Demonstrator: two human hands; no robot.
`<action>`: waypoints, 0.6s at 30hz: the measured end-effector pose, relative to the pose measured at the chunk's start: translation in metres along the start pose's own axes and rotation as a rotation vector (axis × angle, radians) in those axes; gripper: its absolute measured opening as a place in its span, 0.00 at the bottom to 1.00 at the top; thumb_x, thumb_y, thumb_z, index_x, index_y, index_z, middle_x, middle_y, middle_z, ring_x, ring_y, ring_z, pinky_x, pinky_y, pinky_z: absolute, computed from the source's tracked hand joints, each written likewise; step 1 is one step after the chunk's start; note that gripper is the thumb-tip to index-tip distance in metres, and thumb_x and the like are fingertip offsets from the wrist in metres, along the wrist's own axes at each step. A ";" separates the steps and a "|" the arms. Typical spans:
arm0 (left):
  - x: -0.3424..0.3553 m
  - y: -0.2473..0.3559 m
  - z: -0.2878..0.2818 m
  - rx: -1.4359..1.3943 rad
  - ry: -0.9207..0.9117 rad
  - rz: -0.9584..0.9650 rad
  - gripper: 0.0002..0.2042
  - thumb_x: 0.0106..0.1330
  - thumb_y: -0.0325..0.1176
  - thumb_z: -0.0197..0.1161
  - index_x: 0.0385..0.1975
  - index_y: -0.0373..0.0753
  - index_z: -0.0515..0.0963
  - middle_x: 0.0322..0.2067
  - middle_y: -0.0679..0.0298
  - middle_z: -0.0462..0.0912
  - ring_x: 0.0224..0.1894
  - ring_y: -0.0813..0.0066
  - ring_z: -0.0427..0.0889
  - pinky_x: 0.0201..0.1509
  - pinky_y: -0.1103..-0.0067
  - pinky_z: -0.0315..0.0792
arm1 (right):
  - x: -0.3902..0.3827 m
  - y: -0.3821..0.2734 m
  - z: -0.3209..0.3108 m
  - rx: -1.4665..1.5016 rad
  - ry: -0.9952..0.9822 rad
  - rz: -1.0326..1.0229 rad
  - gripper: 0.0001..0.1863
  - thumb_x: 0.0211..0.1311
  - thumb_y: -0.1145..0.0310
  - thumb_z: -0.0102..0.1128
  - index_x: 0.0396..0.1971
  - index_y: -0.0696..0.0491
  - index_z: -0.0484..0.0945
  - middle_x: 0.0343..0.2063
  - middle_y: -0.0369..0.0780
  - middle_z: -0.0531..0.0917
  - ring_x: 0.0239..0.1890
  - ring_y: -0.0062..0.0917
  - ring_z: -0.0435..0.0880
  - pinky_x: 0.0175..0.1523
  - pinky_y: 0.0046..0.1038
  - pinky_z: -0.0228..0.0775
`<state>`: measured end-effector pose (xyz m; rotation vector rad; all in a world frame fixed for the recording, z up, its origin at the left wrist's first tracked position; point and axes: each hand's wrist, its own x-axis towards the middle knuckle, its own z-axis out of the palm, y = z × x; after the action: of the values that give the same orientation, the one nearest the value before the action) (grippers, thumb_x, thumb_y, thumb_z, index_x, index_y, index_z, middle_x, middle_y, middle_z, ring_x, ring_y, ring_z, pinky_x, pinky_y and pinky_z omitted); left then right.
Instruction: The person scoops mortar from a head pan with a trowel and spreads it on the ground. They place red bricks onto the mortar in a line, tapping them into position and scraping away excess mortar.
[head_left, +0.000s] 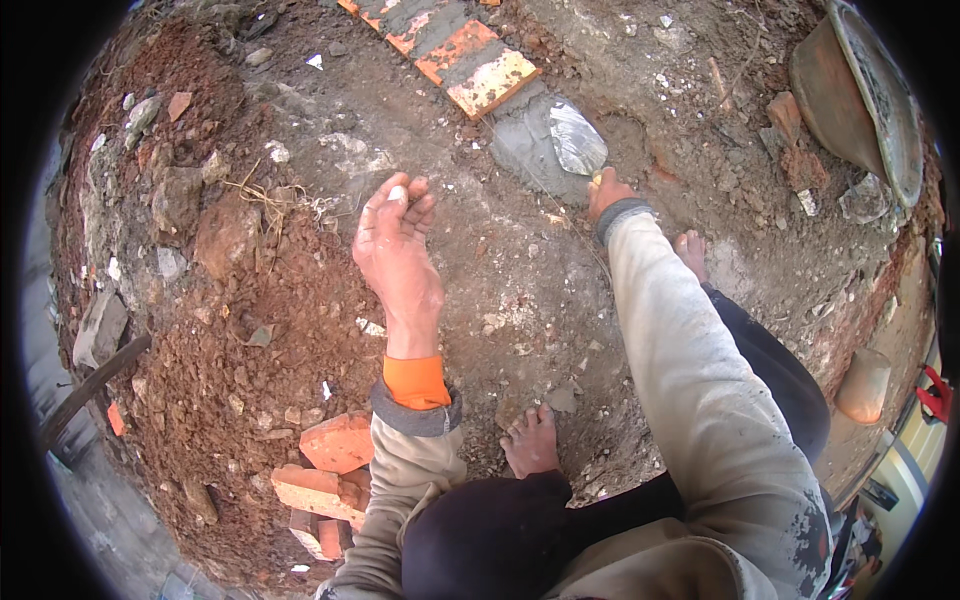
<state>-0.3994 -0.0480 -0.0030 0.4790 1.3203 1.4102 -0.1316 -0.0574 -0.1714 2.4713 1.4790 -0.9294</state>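
Note:
My left hand (398, 250) hangs in the middle of the view, fingers loosely curled and slightly apart, holding nothing visible. My right hand (612, 192) grips the yellow handle of a metal trowel (576, 140), whose blade lies on a patch of wet grey mortar (530, 150). A row of orange bricks (493, 78) with grey mortar between them runs from the top edge down to that patch.
A metal basin (830, 105) rests at upper right. Loose bricks (338, 443) lie beside my left forearm on rubble-strewn soil, near a wooden stick (95, 388). My bare feet (530, 445) are below. A clay-coloured container (862, 385) is at right.

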 end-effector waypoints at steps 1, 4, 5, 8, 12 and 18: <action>0.000 0.000 -0.001 0.004 -0.005 -0.003 0.14 0.68 0.28 0.57 0.49 0.28 0.74 0.39 0.57 0.82 0.39 0.73 0.80 0.47 0.79 0.75 | -0.007 0.005 -0.006 0.001 -0.015 -0.004 0.20 0.68 0.54 0.49 0.48 0.54 0.65 0.40 0.61 0.81 0.47 0.57 0.80 0.54 0.51 0.70; 0.000 0.005 0.000 -0.003 -0.024 -0.004 0.15 0.68 0.29 0.56 0.50 0.28 0.73 0.40 0.56 0.81 0.40 0.72 0.80 0.48 0.78 0.75 | -0.035 0.021 -0.005 -0.027 -0.099 0.043 0.21 0.68 0.53 0.48 0.48 0.56 0.67 0.42 0.61 0.80 0.48 0.57 0.80 0.55 0.51 0.70; -0.001 0.006 0.003 -0.012 -0.031 -0.005 0.15 0.67 0.28 0.56 0.50 0.28 0.73 0.41 0.56 0.82 0.40 0.72 0.80 0.48 0.78 0.75 | -0.038 0.024 -0.008 0.008 -0.101 0.004 0.22 0.68 0.53 0.48 0.49 0.56 0.68 0.42 0.61 0.80 0.48 0.57 0.80 0.55 0.51 0.70; -0.005 0.000 0.003 -0.011 -0.041 -0.021 0.15 0.67 0.28 0.56 0.50 0.28 0.73 0.40 0.56 0.82 0.39 0.72 0.80 0.47 0.78 0.75 | -0.034 0.026 -0.003 0.209 -0.004 -0.082 0.26 0.67 0.51 0.48 0.54 0.57 0.70 0.43 0.62 0.80 0.49 0.57 0.79 0.55 0.49 0.70; -0.006 -0.001 0.006 0.007 -0.064 -0.034 0.14 0.67 0.28 0.56 0.50 0.28 0.73 0.40 0.55 0.82 0.39 0.72 0.80 0.47 0.78 0.75 | 0.038 -0.003 0.015 0.594 -0.027 -0.013 0.26 0.67 0.51 0.50 0.53 0.57 0.72 0.38 0.54 0.79 0.42 0.47 0.78 0.45 0.42 0.70; 0.000 -0.006 0.004 0.039 -0.023 0.009 0.14 0.67 0.28 0.57 0.50 0.28 0.73 0.39 0.56 0.82 0.38 0.72 0.80 0.46 0.77 0.76 | 0.036 -0.019 0.010 0.325 -0.169 -0.119 0.26 0.66 0.51 0.51 0.52 0.58 0.73 0.42 0.56 0.81 0.46 0.48 0.80 0.50 0.43 0.72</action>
<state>-0.3932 -0.0472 -0.0066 0.5255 1.3306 1.3850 -0.1398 -0.0240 -0.1962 2.4540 1.5371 -1.4675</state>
